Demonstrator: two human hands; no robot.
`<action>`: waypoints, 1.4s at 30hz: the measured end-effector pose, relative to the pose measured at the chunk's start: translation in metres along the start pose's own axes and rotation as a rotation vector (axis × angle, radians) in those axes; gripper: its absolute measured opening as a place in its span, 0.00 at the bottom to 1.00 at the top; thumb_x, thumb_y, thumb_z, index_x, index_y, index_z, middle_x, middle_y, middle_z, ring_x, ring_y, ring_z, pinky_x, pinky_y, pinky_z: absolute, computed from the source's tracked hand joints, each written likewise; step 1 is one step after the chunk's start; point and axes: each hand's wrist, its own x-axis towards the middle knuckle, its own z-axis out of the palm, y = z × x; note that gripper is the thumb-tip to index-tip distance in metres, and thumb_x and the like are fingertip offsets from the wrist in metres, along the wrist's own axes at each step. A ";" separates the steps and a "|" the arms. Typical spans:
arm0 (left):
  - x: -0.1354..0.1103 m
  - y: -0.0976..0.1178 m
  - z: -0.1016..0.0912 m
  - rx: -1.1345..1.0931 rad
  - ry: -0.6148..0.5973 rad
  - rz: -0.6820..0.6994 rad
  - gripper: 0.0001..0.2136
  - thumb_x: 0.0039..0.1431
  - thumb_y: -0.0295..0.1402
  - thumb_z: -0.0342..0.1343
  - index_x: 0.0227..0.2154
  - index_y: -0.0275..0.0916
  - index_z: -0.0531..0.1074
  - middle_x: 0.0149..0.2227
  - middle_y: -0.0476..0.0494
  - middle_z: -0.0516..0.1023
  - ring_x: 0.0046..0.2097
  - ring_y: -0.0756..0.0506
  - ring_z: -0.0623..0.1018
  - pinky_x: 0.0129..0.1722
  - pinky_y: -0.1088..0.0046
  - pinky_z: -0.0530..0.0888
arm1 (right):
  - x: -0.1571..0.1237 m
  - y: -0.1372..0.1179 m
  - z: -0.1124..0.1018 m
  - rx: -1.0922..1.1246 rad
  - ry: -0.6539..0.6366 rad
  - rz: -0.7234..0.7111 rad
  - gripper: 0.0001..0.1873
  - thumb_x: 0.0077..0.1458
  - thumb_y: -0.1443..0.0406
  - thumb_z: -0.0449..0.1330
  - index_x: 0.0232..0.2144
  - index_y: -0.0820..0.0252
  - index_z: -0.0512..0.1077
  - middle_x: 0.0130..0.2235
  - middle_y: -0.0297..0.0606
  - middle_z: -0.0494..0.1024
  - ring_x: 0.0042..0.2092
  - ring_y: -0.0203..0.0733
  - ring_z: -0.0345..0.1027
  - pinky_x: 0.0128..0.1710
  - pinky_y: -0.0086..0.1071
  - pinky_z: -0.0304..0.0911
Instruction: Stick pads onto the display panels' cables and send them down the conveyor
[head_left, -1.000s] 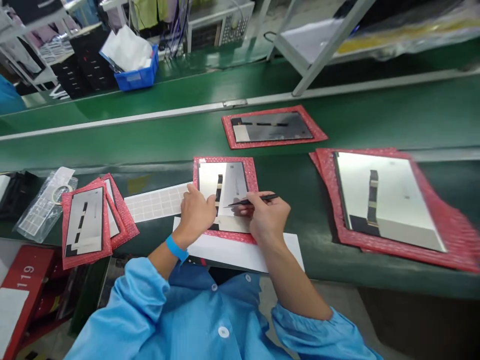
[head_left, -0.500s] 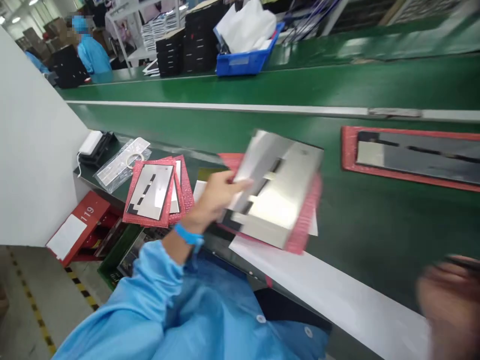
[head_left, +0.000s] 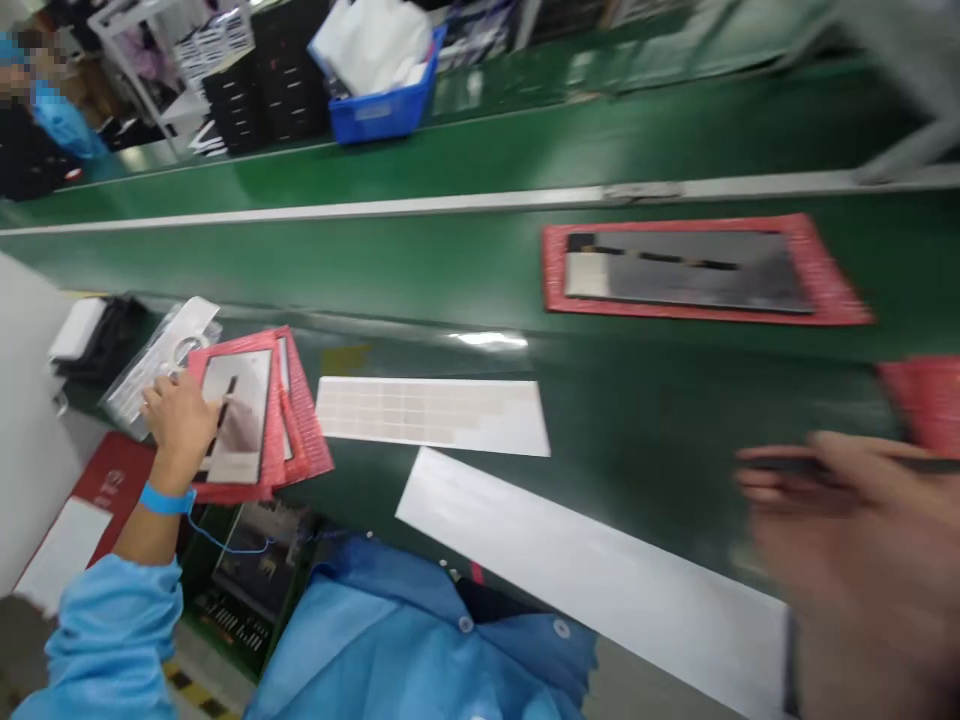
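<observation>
My left hand [head_left: 178, 420] lies on the left edge of a silver panel with a black strip [head_left: 238, 415], which tops a stack of panels in red bubble bags [head_left: 304, 430] at the left of the green bench. Its fingers curl over the panel's edge. My right hand [head_left: 847, 540] is blurred at the lower right, closed on a thin dark pair of tweezers [head_left: 787, 465] above the bench.
A white gridded label sheet [head_left: 431, 412] and a long white paper strip [head_left: 585, 570] lie mid-bench. A dark panel on a red bag [head_left: 697, 265] sits on the conveyor. More red bags [head_left: 926, 400] at right; a blue bin [head_left: 382, 110] and another person [head_left: 52, 115] beyond.
My left hand carried the silver panel in its red bag from the middle of the bench to the stack at the left. My right hand drew off to the right with the tweezers.
</observation>
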 end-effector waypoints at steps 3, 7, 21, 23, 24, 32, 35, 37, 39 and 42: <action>0.018 0.097 -0.005 -0.013 0.014 0.293 0.19 0.71 0.38 0.58 0.58 0.32 0.76 0.59 0.23 0.78 0.63 0.25 0.76 0.63 0.45 0.72 | 0.023 -0.007 0.006 -0.053 -0.028 -0.069 0.26 0.50 0.40 0.66 0.24 0.52 0.67 0.27 0.43 0.79 0.26 0.43 0.74 0.28 0.38 0.70; 0.046 0.265 0.005 -0.059 -0.128 0.729 0.12 0.76 0.37 0.54 0.50 0.40 0.81 0.53 0.36 0.83 0.58 0.35 0.81 0.63 0.53 0.76 | 0.079 -0.041 0.022 -0.326 -0.102 -0.183 0.19 0.61 0.49 0.60 0.29 0.57 0.75 0.35 0.45 0.83 0.34 0.43 0.78 0.37 0.35 0.70; 0.175 0.541 0.064 0.157 -0.463 0.916 0.21 0.73 0.43 0.64 0.62 0.39 0.74 0.62 0.37 0.77 0.58 0.38 0.81 0.58 0.50 0.82 | 0.079 0.008 0.073 -1.290 -0.417 -0.465 0.20 0.77 0.58 0.46 0.42 0.53 0.77 0.44 0.38 0.83 0.36 0.51 0.82 0.30 0.35 0.50; 0.178 0.544 0.062 0.156 -0.564 0.907 0.21 0.73 0.43 0.64 0.61 0.39 0.74 0.61 0.37 0.78 0.57 0.38 0.81 0.57 0.52 0.82 | 0.079 0.008 0.073 -1.321 -0.393 -0.462 0.21 0.77 0.58 0.44 0.42 0.54 0.76 0.45 0.38 0.82 0.36 0.52 0.82 0.30 0.36 0.52; 0.177 0.542 0.058 0.142 -0.601 0.898 0.20 0.73 0.44 0.64 0.61 0.38 0.75 0.60 0.37 0.78 0.57 0.38 0.81 0.56 0.52 0.82 | 0.080 0.006 0.074 -1.321 -0.386 -0.463 0.21 0.77 0.59 0.44 0.43 0.54 0.76 0.45 0.39 0.82 0.36 0.52 0.82 0.30 0.37 0.52; 0.126 0.518 -0.015 -0.237 -0.652 0.932 0.15 0.73 0.41 0.64 0.54 0.37 0.78 0.54 0.40 0.81 0.51 0.41 0.83 0.52 0.58 0.84 | 0.089 -0.023 0.058 -0.660 -0.249 -0.100 0.13 0.60 0.55 0.62 0.27 0.54 0.75 0.32 0.44 0.81 0.34 0.53 0.74 0.34 0.39 0.58; 0.102 0.514 -0.050 -0.491 -0.636 0.985 0.04 0.66 0.27 0.68 0.36 0.34 0.79 0.39 0.45 0.82 0.41 0.45 0.82 0.47 0.64 0.82 | 0.084 -0.031 0.037 -0.455 -0.216 -0.026 0.16 0.59 0.51 0.63 0.32 0.57 0.77 0.36 0.47 0.84 0.34 0.45 0.73 0.33 0.34 0.64; 0.084 0.499 -0.061 -0.690 -0.651 0.988 0.06 0.65 0.25 0.67 0.32 0.35 0.77 0.34 0.47 0.80 0.36 0.46 0.81 0.45 0.64 0.81 | 0.073 -0.037 0.022 -0.318 -0.236 0.009 0.27 0.64 0.42 0.57 0.41 0.58 0.78 0.40 0.47 0.86 0.26 0.37 0.65 0.26 0.31 0.60; 0.057 0.468 -0.056 -1.045 -0.720 0.912 0.03 0.65 0.27 0.66 0.35 0.36 0.79 0.34 0.47 0.81 0.35 0.46 0.82 0.44 0.62 0.81 | 0.056 -0.044 0.007 -0.056 -0.269 0.050 0.35 0.62 0.34 0.55 0.46 0.57 0.77 0.41 0.44 0.85 0.21 0.31 0.51 0.19 0.29 0.50; -0.006 0.403 -0.023 -1.483 -0.700 0.671 0.05 0.66 0.32 0.64 0.42 0.37 0.79 0.38 0.46 0.84 0.37 0.44 0.84 0.43 0.64 0.82 | 0.024 -0.050 -0.014 0.355 -0.322 0.125 0.37 0.48 0.31 0.69 0.37 0.55 0.74 0.28 0.29 0.76 0.18 0.25 0.40 0.16 0.24 0.42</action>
